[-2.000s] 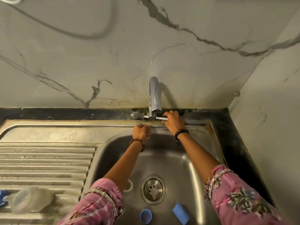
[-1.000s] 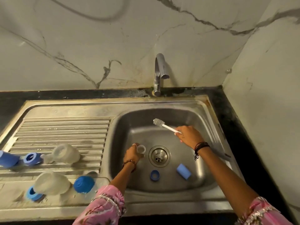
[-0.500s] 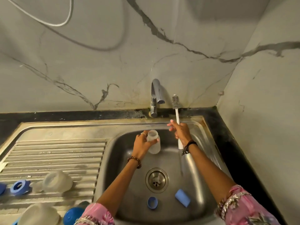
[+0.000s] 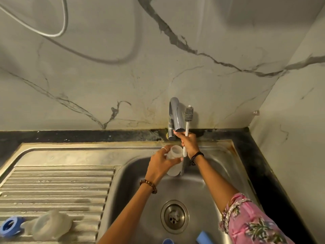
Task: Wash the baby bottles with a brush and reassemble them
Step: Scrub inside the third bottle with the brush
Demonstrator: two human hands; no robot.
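My left hand (image 4: 161, 162) grips a small clear baby bottle (image 4: 175, 153) with its open mouth up, held over the back of the sink basin (image 4: 219, 173) under the chrome tap (image 4: 175, 115). My right hand (image 4: 189, 142) holds the white bottle brush (image 4: 187, 124) upright, its grey bristle head up beside the spout, while its fingers reach the tap's end. A thin stream of water seems to fall beside the bottle.
On the ribbed drainboard (image 4: 58, 184) at the lower left lie a clear bottle (image 4: 50, 226) and a blue ring (image 4: 9, 226). In the basin are the drain (image 4: 174, 216), a blue sponge-like block (image 4: 204, 239) and a blue cap (image 4: 168, 241). Marble walls stand behind and at right.
Since two seconds ago my left hand picked the clear bottle from the basin floor and raised it to the tap. My right hand turned the brush upright and moved to the spout.
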